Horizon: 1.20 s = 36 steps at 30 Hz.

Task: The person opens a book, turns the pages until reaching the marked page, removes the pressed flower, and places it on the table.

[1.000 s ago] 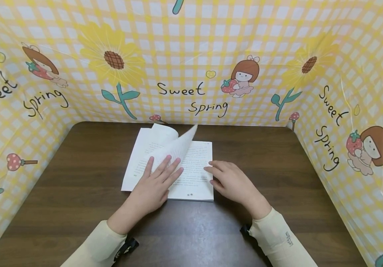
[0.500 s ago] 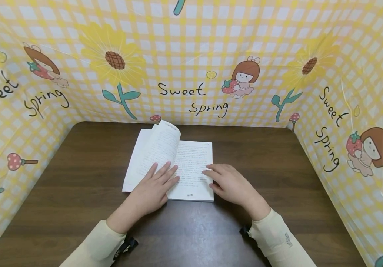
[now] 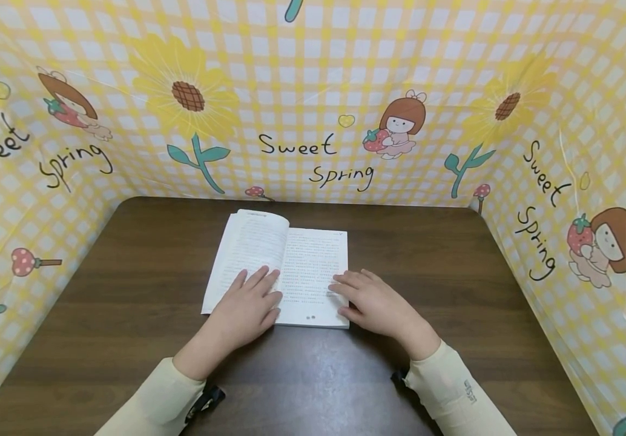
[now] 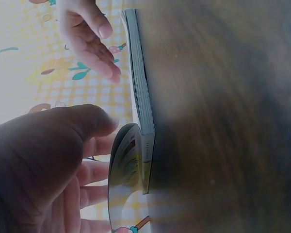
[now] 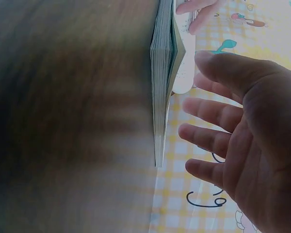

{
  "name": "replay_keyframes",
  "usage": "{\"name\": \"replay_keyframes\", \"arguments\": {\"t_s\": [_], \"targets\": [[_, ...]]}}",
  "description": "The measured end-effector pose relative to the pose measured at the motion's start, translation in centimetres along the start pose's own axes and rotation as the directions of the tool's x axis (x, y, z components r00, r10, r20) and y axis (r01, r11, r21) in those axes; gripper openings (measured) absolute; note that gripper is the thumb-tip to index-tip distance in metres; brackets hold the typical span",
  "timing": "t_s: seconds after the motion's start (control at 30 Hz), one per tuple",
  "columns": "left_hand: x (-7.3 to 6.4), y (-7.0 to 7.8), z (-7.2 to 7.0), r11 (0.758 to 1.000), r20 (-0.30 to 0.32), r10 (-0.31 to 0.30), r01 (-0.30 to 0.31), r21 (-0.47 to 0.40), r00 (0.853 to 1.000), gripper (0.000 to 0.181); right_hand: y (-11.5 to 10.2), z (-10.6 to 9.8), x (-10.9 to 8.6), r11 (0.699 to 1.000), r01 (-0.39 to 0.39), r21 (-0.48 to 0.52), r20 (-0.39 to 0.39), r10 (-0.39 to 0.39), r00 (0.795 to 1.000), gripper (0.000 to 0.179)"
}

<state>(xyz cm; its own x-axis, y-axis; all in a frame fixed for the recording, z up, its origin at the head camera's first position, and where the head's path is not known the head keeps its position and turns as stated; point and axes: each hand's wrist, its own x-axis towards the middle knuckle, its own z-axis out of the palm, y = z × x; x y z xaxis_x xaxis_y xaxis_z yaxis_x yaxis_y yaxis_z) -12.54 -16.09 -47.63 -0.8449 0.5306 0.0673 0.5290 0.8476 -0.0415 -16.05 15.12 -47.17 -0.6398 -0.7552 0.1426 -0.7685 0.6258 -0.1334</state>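
Note:
An open book (image 3: 313,260) with printed pages lies on the brown table. Its left leaves curve up a little near the spine. My left hand (image 3: 244,312) rests on the lower part of the left page, fingers spread and straight. In the left wrist view, the cover (image 4: 123,179) bows outward beside the fingers of that hand. Over the right edge of the right page is my right hand (image 3: 375,303), its fingers loosely extended. From the right wrist view, a gap shows between these fingers (image 5: 208,138) and the page block (image 5: 162,58), and they hold nothing.
The wooden table (image 3: 433,242) surrounds the book. A yellow checked cloth (image 3: 302,91) with printed flowers and lettering hangs at the back and both sides. Each sleeve has a black strap device, such as the left one (image 3: 204,406).
The raised leaf has swung over to the left and now lies flatter on the left side. My left hand has slid slightly left and down; the right hand has barely moved.

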Motion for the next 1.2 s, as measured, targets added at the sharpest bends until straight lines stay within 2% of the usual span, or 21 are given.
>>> {"name": "replay_keyframes", "arguments": {"t_s": [0.27, 0.5, 0.7, 1.0, 1.2], "targets": [[-0.02, -0.06, -0.14, 1.0, -0.015, -0.018, 0.018, -0.009, 1.0, 0.046, -0.2, 0.26, 0.05, 1.0, 0.0, 0.022, 0.022, 0.0, 1.0, 0.058], [-0.09, -0.08, -0.06, 1.0, -0.031, -0.024, 0.023, -0.022, 0.999, 0.045, -0.29, 0.43, -0.03, 0.999, -0.039, 0.018, 0.092, 0.038, 0.995, 0.064], [-0.07, 0.02, -0.08, 0.999, -0.016, -0.041, 0.04, -0.036, 0.999, 0.045, -0.48, 0.45, -0.11, 0.997, -0.076, 0.027, 0.146, 0.071, 0.987, 0.071], [0.0, 0.17, -0.17, 0.996, 0.009, -0.066, 0.066, -0.053, 0.998, 0.046, -0.47, 0.6, -0.16, 0.995, -0.092, 0.031, 0.151, 0.086, 0.985, 0.073], [0.07, 0.09, 0.04, 0.997, 0.002, -0.06, 0.06, -0.052, 0.998, 0.046, -0.53, 0.47, -0.14, 0.995, -0.093, 0.027, 0.16, 0.087, 0.983, 0.071]]}}
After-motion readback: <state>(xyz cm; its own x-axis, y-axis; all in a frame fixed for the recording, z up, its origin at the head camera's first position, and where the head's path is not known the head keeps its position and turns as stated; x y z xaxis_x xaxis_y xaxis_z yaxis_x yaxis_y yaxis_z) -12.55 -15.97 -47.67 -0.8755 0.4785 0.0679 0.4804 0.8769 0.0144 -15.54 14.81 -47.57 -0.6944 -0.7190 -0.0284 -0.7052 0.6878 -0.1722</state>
